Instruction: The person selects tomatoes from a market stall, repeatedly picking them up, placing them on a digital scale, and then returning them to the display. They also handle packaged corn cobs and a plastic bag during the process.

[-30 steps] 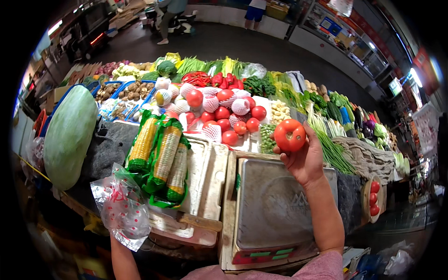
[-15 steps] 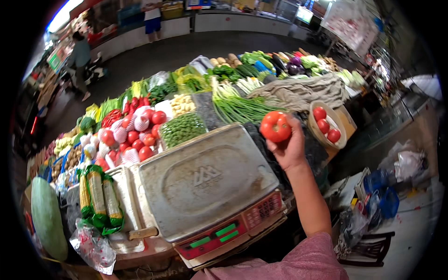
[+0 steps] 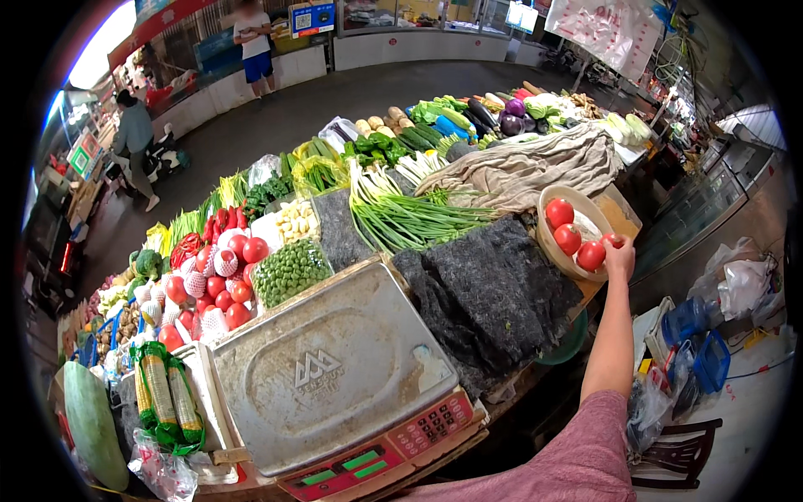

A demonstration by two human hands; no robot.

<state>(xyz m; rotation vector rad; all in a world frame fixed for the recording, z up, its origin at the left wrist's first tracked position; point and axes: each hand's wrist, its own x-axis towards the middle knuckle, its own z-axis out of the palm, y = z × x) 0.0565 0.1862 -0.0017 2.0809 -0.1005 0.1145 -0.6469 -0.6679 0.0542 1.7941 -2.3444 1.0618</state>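
Note:
My right hand (image 3: 620, 260) reaches to the right edge of a beige oval basket (image 3: 548, 244). Its fingers are closed round a red tomato (image 3: 614, 240), mostly hidden by them, at the basket's rim. Inside the basket lie three more red tomatoes (image 3: 567, 239). A pile of tomatoes (image 3: 238, 315), some in white and pink foam nets, sits left of centre behind the weighing scale (image 3: 335, 368). My left hand is out of view.
Dark cloth (image 3: 493, 293) covers the stall between scale and basket. Spring onions (image 3: 410, 216), shelled green beans (image 3: 290, 272) and packed corn (image 3: 167, 393) lie around the scale. A winter melon (image 3: 92, 427) stands far left. Two people (image 3: 253, 46) are across the aisle.
My right hand has carried the tomato rightward, from above the dark cloth to the basket. The head view has shifted, so the stall sits lower and further left.

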